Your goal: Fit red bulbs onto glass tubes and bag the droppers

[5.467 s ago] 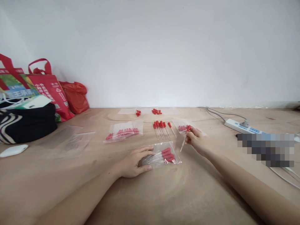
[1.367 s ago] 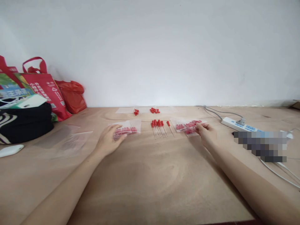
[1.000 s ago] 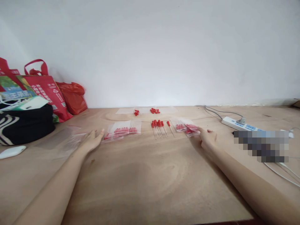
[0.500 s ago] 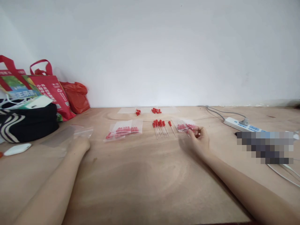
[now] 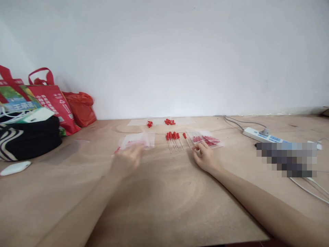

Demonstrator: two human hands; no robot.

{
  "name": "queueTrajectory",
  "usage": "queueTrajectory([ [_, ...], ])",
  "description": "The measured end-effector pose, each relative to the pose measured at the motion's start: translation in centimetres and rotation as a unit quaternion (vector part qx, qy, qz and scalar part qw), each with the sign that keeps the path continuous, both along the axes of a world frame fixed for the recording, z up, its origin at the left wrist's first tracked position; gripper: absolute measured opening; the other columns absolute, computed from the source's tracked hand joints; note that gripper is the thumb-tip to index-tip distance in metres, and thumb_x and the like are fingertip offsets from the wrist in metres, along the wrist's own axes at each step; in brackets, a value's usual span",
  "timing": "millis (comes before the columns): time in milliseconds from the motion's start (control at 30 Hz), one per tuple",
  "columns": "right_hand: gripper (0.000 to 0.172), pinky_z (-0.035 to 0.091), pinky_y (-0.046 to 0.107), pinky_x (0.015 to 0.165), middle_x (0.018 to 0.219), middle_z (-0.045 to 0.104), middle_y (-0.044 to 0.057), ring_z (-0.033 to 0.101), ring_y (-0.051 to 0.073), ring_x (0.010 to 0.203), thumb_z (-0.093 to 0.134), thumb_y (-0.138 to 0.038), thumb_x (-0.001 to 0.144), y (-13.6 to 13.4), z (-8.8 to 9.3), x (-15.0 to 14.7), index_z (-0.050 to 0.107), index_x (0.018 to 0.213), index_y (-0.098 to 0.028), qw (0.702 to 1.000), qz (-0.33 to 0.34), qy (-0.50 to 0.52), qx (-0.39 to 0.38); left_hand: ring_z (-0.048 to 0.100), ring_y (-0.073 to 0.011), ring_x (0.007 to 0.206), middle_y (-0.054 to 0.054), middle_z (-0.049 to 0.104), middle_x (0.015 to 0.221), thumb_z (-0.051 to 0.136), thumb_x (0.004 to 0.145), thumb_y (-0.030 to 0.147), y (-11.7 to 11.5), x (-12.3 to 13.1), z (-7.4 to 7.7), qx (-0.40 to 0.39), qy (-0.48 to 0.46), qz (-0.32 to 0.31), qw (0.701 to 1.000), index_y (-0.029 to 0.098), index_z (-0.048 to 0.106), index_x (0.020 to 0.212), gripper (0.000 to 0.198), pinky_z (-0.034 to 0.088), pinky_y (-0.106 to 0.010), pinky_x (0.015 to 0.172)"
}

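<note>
My left hand (image 5: 128,159), smeared by motion, is over the near side of the left zip bags (image 5: 125,140), which hold red-bulbed droppers. A hazy, clear zip bag (image 5: 142,141) shows at its fingertips. My right hand (image 5: 205,157) is low on the table with thumb and fingers curled together, beside the glass tip of a single dropper (image 5: 184,136). Whether the fingers grip that tip is unclear. Just behind it lie filled zip bags (image 5: 207,138) with red bulbs inside. Several loose droppers (image 5: 174,136) with red bulbs lie in a row between the hands.
Near the wall, loose red bulbs (image 5: 168,121) lie around flat clear bags (image 5: 137,122). A thin clear bag (image 5: 63,152) and a white oval object (image 5: 15,168) are at left, beside a black pouch (image 5: 33,137) and red bags (image 5: 79,108). A power strip (image 5: 267,136) with cables is at right.
My left hand has moved right from the stack of clear bags, with one bag drawn along. My right hand has shifted left from the filled bags to the single dropper's tip.
</note>
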State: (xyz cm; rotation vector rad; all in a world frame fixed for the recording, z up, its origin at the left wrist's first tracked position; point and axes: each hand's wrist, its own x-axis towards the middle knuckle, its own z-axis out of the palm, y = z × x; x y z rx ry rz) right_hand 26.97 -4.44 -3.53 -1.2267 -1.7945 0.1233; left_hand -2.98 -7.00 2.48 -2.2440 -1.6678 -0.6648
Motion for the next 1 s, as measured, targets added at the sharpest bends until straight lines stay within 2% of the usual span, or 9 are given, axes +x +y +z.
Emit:
queueTrajectory([
  [67, 0.008, 0.037, 0.026, 0.058, 0.071, 0.051, 0.003, 0.046, 0.014, 0.062, 0.05, -0.026, 0.072, -0.3, 0.3, -0.8, 0.055, 0.074, -0.019, 1.0, 0.018, -0.014, -0.015, 0.06, -0.0204, 0.091, -0.007, 0.061, 0.106, 0.036, 0.08, 0.015, -1.3, 3.1, -1.8, -0.034, 0.051, -0.191, 0.98, 0.018, 0.06, 0.097, 0.03, 0.047, -0.031, 0.079],
  [133, 0.012, 0.036, 0.025, 0.054, 0.064, 0.049, 0.002, 0.043, 0.013, 0.057, 0.05, -0.03, 0.074, -0.8, 0.7, -1.5, 0.055, 0.072, -0.019, 0.998, 0.049, 0.003, -0.041, 0.06, -0.0189, 0.092, -0.007, 0.064, 0.1, 0.034, 0.083, 0.015, -2.3, 5.2, -3.5, -0.058, 0.036, -0.286, 0.956, 0.017, 0.06, 0.093, 0.028, 0.049, -0.031, 0.079],
  [167, 0.016, 0.034, 0.025, 0.052, 0.059, 0.048, 0.001, 0.041, 0.012, 0.053, 0.049, -0.034, 0.076, -1.0, 0.8, -1.7, 0.055, 0.07, -0.019, 0.996, 0.071, 0.015, -0.059, 0.058, -0.0186, 0.096, -0.007, 0.063, 0.102, 0.033, 0.084, 0.016, -2.6, 5.9, -4.0, -0.075, 0.015, -0.3, 0.951, 0.017, 0.059, 0.095, 0.028, 0.048, -0.032, 0.083],
  [233, 0.026, 0.031, 0.023, 0.047, 0.053, 0.045, -0.001, 0.038, 0.011, 0.049, 0.047, -0.04, 0.077, -1.5, 1.1, -2.0, 0.053, 0.063, -0.019, 0.987, 0.121, 0.03, -0.102, 0.054, -0.0187, 0.104, -0.009, 0.059, 0.11, 0.036, 0.084, 0.02, -2.9, 6.4, -4.4, -0.12, -0.024, -0.293, 0.948, 0.015, 0.057, 0.102, 0.027, 0.045, -0.033, 0.088],
  [333, 0.042, 0.029, 0.022, 0.047, 0.051, 0.042, -0.002, 0.037, 0.01, 0.048, 0.036, -0.047, 0.082, -1.9, 1.2, -1.6, 0.051, 0.057, -0.017, 0.97, 0.184, 0.036, -0.158, 0.044, -0.0203, 0.115, -0.01, 0.05, 0.122, 0.041, 0.083, 0.026, -2.7, 6.2, -3.9, -0.19, -0.044, -0.268, 0.943, 0.014, 0.05, 0.114, 0.034, 0.039, -0.038, 0.095],
  [500, 0.054, 0.031, 0.022, 0.049, 0.05, 0.042, -0.002, 0.041, 0.01, 0.047, 0.026, -0.053, 0.084, -1.6, 0.8, -0.5, 0.057, 0.062, -0.016, 0.95, 0.202, 0.056, -0.23, 0.033, -0.0206, 0.122, -0.009, 0.04, 0.131, 0.04, 0.084, 0.031, -2.7, 5.7, -3.0, -0.243, -0.041, -0.251, 0.936, 0.015, 0.045, 0.12, 0.039, 0.031, -0.042, 0.1],
  [667, 0.049, 0.031, 0.023, 0.051, 0.052, 0.047, -0.001, 0.042, 0.01, 0.05, 0.031, -0.05, 0.083, -1.5, 0.9, -0.5, 0.055, 0.059, -0.016, 0.965, 0.168, 0.026, -0.202, 0.033, -0.0199, 0.122, -0.009, 0.04, 0.131, 0.04, 0.085, 0.031, -2.8, 5.7, -3.2, -0.243, -0.039, -0.255, 0.935, 0.017, 0.045, 0.121, 0.039, 0.031, -0.041, 0.1],
  [833, 0.043, 0.031, 0.023, 0.052, 0.055, 0.046, -0.002, 0.041, 0.01, 0.052, 0.038, -0.044, 0.083, -1.9, 1.2, -0.9, 0.05, 0.052, -0.016, 0.955, 0.218, -0.007, -0.203, 0.034, -0.0207, 0.122, -0.009, 0.041, 0.13, 0.041, 0.084, 0.03, -2.7, 5.7, -3.3, -0.235, -0.047, -0.262, 0.935, 0.017, 0.046, 0.12, 0.039, 0.032, -0.043, 0.099],
  [1000, 0.028, 0.036, 0.024, 0.055, 0.069, 0.058, 0.001, 0.05, 0.012, 0.06, 0.052, -0.043, 0.075, -2.4, 1.0, -1.5, 0.061, 0.082, -0.018, 0.932, 0.226, 0.109, -0.261, 0.035, -0.0209, 0.121, -0.01, 0.041, 0.13, 0.041, 0.084, 0.03, -2.7, 5.7, -3.5, -0.232, -0.052, -0.262, 0.935, 0.017, 0.046, 0.12, 0.038, 0.032, -0.043, 0.099],
])
